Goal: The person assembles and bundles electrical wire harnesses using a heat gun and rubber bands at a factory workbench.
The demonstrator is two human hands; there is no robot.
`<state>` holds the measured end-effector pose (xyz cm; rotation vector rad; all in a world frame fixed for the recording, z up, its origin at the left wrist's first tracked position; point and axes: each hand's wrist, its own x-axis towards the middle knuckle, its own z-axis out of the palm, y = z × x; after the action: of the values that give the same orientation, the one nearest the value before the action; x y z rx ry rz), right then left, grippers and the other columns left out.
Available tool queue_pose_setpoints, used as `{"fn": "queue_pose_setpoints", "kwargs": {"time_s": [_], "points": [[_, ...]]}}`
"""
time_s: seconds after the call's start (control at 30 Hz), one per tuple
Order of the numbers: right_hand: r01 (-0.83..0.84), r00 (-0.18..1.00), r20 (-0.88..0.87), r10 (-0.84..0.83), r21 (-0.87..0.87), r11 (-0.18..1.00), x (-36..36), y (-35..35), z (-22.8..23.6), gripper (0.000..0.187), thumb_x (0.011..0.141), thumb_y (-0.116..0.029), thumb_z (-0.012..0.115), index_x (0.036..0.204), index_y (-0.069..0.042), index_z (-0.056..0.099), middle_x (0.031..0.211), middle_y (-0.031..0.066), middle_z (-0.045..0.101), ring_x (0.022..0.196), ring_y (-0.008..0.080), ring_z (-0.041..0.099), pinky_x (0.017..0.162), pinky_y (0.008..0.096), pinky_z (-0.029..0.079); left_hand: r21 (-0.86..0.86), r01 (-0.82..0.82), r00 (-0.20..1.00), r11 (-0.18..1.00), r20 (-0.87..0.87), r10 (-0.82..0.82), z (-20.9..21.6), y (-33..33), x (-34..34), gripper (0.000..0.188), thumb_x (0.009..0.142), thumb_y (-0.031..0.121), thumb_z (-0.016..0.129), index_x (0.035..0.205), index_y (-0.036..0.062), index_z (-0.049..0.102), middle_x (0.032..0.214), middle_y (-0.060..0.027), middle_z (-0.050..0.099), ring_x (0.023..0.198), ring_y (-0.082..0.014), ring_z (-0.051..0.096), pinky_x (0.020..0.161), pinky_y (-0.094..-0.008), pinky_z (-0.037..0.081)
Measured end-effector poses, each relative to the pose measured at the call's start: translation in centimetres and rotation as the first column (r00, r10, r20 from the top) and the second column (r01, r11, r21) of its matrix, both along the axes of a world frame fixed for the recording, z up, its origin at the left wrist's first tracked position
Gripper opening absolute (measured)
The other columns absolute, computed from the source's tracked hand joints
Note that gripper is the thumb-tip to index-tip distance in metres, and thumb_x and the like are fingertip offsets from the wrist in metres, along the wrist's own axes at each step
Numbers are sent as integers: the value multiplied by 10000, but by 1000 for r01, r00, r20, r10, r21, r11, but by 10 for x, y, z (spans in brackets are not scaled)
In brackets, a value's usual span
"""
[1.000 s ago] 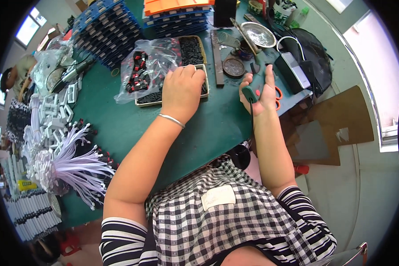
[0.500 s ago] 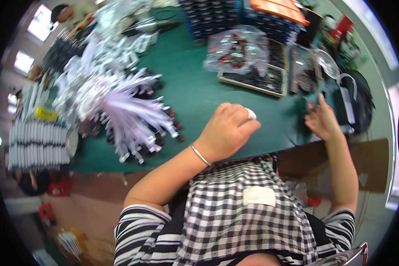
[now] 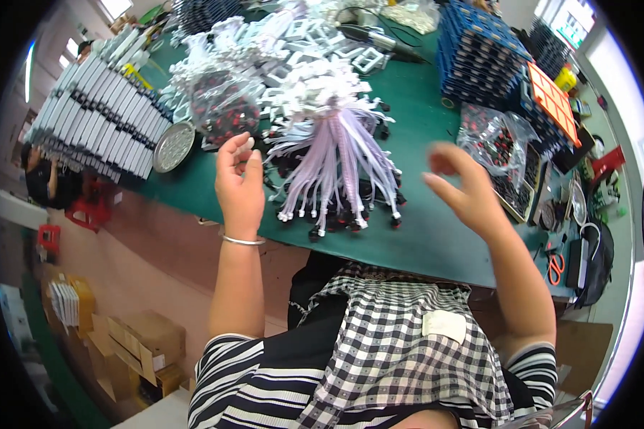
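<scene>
My left hand (image 3: 240, 187) is raised over the front edge of the green table (image 3: 429, 247), thumb apart from its bent fingers. A small white piece (image 3: 250, 143) sits at one fingertip; whether it is worn or held I cannot tell. Between my hands lies a bundle of pale lilac-white strips (image 3: 336, 161) with white tips, black and red parts (image 3: 354, 218) beneath them. My right hand (image 3: 469, 187), a little blurred, hovers right of the bundle, thumb and fingers apart with nothing visible between them. Orange-handled scissors (image 3: 555, 266) rest at the table's right end.
A round metal dish (image 3: 174, 146) stands beside stacked white-grey bars (image 3: 104, 118). Behind it is a bag of red and black parts (image 3: 225, 107). White frames (image 3: 318, 39) pile up behind the bundle. Blue trays (image 3: 479, 53), an orange tray (image 3: 553, 104) and another parts bag (image 3: 497, 139) occupy the right.
The view has swung left. My left hand has moved left past the strip bundle. My right hand has left the scissors' area at the right end and come toward the bundle.
</scene>
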<state>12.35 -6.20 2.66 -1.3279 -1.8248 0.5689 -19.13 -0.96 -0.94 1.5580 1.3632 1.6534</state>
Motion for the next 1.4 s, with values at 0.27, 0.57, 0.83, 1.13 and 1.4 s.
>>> {"fn": "queue_pose_setpoints", "kwargs": {"time_s": [0.27, 0.57, 0.83, 1.13, 1.4], "points": [[251, 928, 282, -243, 9, 968, -115, 88, 8, 512, 725, -324, 704, 1099, -6, 557, 1069, 128, 554, 938, 215, 558, 804, 326, 453, 15, -145, 909, 989, -394, 139, -26, -28, -38, 299, 787, 44, 597, 1081, 47, 543, 964, -99, 544, 893, -246, 535, 783, -345, 439], [6, 840, -526, -131, -233, 973, -87, 82, 11, 374, 730, -83, 694, 1079, -22, 574, 995, 30, 607, 887, 128, 547, 824, 280, 421, -50, -38, 929, 998, -369, 17, -31, -20, -46, 289, 790, 65, 602, 1074, 52, 548, 952, -102, 550, 887, -250, 533, 775, -340, 444], [-81, 705, -700, -118, -245, 966, -40, 77, 24, 491, 732, -55, 665, 1190, -24, 490, 1117, 45, 554, 1009, 165, 522, 901, 304, 385, -281, 489, 805, 826, 510, -303, -24, 3, 21, 501, 835, 165, 634, 1268, 68, 400, 1163, -104, 534, 978, -171, 535, 821, -320, 443], [-112, 925, -378, 30, -197, 974, 5, 86, 52, 525, 708, -114, 672, 1200, -32, 507, 1129, 49, 566, 1023, 168, 518, 914, 315, 389, -16, 694, 499, 720, 731, -465, 11, 42, 63, 590, 757, 29, 677, 1271, 78, 391, 1023, -56, 580, 859, -127, 577, 760, -284, 484], [-154, 973, -194, 129, -122, 980, 16, 92, 60, 480, 692, -132, 685, 1141, -22, 555, 1073, 41, 599, 957, 137, 534, 876, 300, 416, -167, 672, 722, 722, 367, -587, 58, 61, 55, 559, 749, 29, 681, 1263, 59, 463, 920, -16, 593, 785, -77, 527, 709, -217, 434]]}}
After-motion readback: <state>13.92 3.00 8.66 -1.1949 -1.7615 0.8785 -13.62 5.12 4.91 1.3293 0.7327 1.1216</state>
